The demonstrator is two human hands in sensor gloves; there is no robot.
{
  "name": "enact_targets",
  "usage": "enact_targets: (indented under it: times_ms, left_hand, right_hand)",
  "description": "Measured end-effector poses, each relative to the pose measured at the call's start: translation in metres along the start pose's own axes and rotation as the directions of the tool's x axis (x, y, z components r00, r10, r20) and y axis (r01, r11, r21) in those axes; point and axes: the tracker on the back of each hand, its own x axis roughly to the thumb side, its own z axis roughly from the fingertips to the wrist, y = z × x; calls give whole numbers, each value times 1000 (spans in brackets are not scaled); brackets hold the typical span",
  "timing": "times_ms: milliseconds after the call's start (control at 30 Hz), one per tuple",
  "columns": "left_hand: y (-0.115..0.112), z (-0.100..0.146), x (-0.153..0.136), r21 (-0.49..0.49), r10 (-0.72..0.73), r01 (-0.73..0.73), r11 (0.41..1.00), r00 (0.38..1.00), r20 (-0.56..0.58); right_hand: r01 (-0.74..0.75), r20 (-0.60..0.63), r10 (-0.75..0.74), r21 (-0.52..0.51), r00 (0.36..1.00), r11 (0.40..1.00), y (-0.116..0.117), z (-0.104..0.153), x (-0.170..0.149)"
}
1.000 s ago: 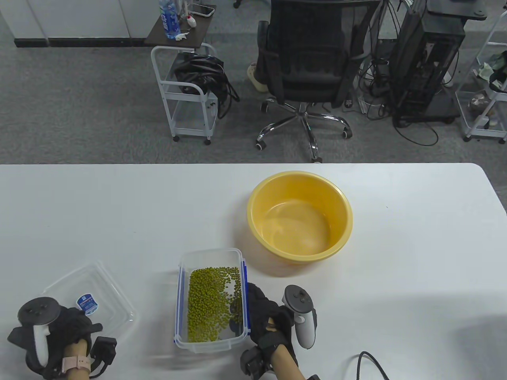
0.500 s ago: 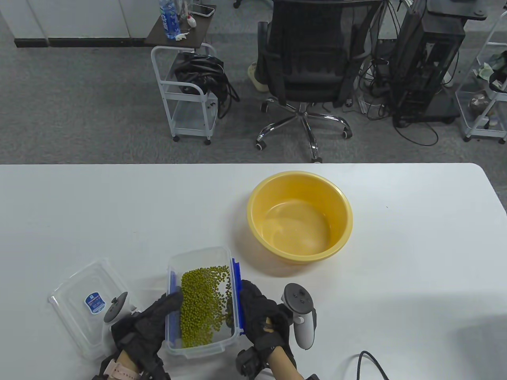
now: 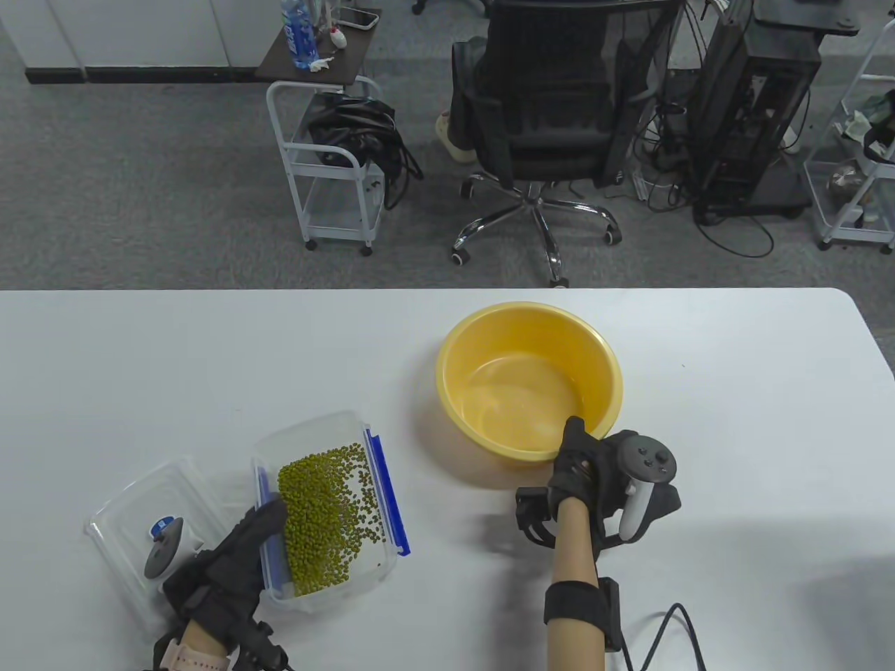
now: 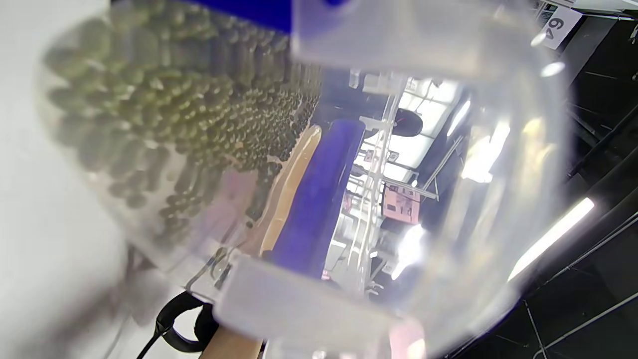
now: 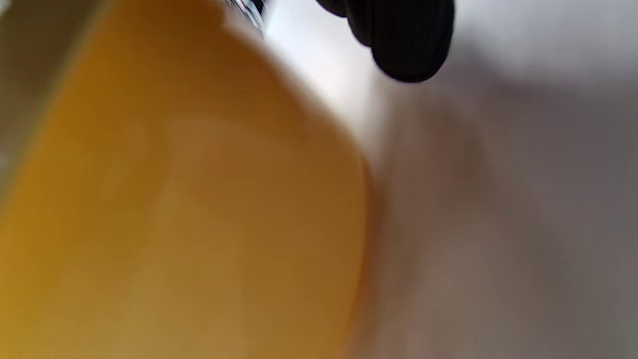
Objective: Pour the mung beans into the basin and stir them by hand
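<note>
Yellow basin: empty, mid-worktop, still unmoved.
Beans: in the clear box, near my front edge, left of the basin.
My left hand: has taken over, fingers curled on the box's left wall, box now lifted and tilted.
My right hand: let go, moved to the basin's near rim, thumb over it.
Meaning: pour comes next.
Room: bare worktop between box and basin; lid beside my left.

white table has a yellow basin on it, plus a clear lid near the front-left corner and a black cable
</note>
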Motion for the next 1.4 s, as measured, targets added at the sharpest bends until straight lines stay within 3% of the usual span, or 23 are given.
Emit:
enact_targets:
  times_ms: [33, 133, 200, 300, 467, 600, 667, 767, 867, 900, 967, 1033, 1100, 1133, 1167, 1233, 1300, 1400]
  left_hand:
    - [2, 1, 0, 6, 0, 0, 1000, 1000, 0]
    - [7, 4, 3, 33, 15, -15, 999, 1000, 7]
    - [8, 6, 6, 39, 39, -40, 998, 999, 27]
    - [7, 9, 12, 19, 62, -63, 998, 996, 66]
    - [0, 9, 15, -7, 38, -37, 999, 996, 78]
    - [-7, 5, 14, 25, 7, -8, 1000, 999, 40]
    - [-10, 2, 20, 36, -29, 28, 999, 999, 34]
    - [-22, -7, 36, 60, -111, 108, 992, 993, 51]
    - [-44, -19, 57, 127, -299, 293, 948, 954, 30]
    - [-55, -24, 65, 176, -398, 391, 904, 917, 8]
    - [-79, -32, 78, 292, -612, 591, 752, 790, -25]
    - [-104, -40, 86, 358, -816, 772, 525, 576, -45]
    - [-136, -48, 88, 382, -961, 897, 223, 269, -70]
    - [-153, -52, 85, 377, -992, 924, 63, 100, -79]
    - [-161, -54, 83, 372, -997, 928, -21, 8, -78]
    - [-185, -60, 72, 356, -964, 897, -262, -259, -57]
    - [-200, -62, 62, 346, -902, 843, -412, -431, -23]
    - [-217, -60, 48, 339, -799, 756, -560, -601, 19]
  right_hand:
    - [135, 20, -135, 18, 991, 991, 3, -1, -2]
    - [250, -7, -249, 25, 968, 968, 2, 10, 0]
    - [233, 22, -234, 63, 972, 971, -3, 24, 1]
    - [125, 44, -138, 219, 989, 968, -8, 53, -2]
    - [3, 30, -14, 349, 999, 937, 6, 86, -36]
    - [137, -43, -134, 516, 990, 846, 22, 88, -57]
    - [181, -14, -196, 455, 980, 872, 15, 85, -55]
    - [175, 130, -220, 289, 967, 941, -9, 76, -44]
    - [184, 216, -218, 165, 952, 969, -27, 68, -42]
    - [199, 219, -226, 136, 949, 970, -31, 66, -44]
    - [226, 204, -250, 136, 946, 965, -32, 62, -48]
    - [251, 173, -278, 161, 945, 954, -31, 59, -51]
    - [248, 169, -275, 166, 946, 955, -30, 58, -53]
    - [241, 171, -269, 165, 948, 956, -29, 57, -53]
    - [240, 172, -268, 167, 948, 956, -29, 57, -53]
    - [235, 180, -264, 171, 947, 957, -28, 57, -53]
    - [223, 190, -255, 174, 948, 959, -28, 58, -52]
    - [216, 196, -250, 178, 948, 960, -28, 57, -52]
